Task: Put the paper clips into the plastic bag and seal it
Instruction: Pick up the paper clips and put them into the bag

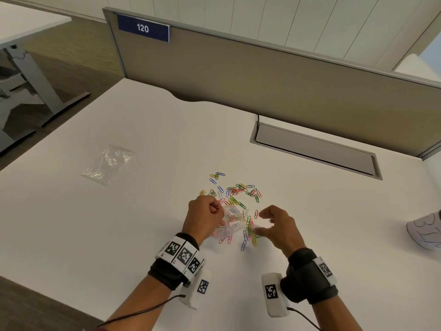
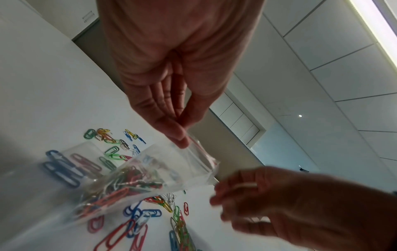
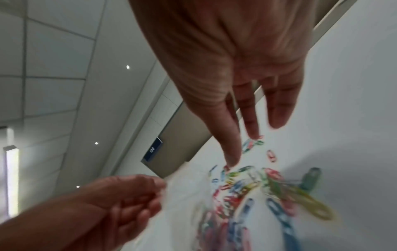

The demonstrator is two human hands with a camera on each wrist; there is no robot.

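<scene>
Pinching the clear plastic bag (image 2: 137, 171) at its mouth, the left hand (image 1: 204, 217) waits while the spread right hand (image 1: 278, 226) must gather more coloured paper clips (image 1: 235, 191) just beyond it.

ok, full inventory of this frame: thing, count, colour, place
plastic bag: one, clear, partly filled with clips, lifted over the desk, rim pinched by left hand
loose paper clips: many, mixed colours, scattered mid-desk
second plastic bag: one, clear, flat on desk, far left
desk: one, white
partition: one, beige, behind desk
number plate: one, blue, reads 120, on partition
cable hatch: one, grey, desk right rear
shoe: one, pale, right edge
left hand: pinches bag
right hand: fingers spread beside bag mouth; contents too blurred to tell
</scene>
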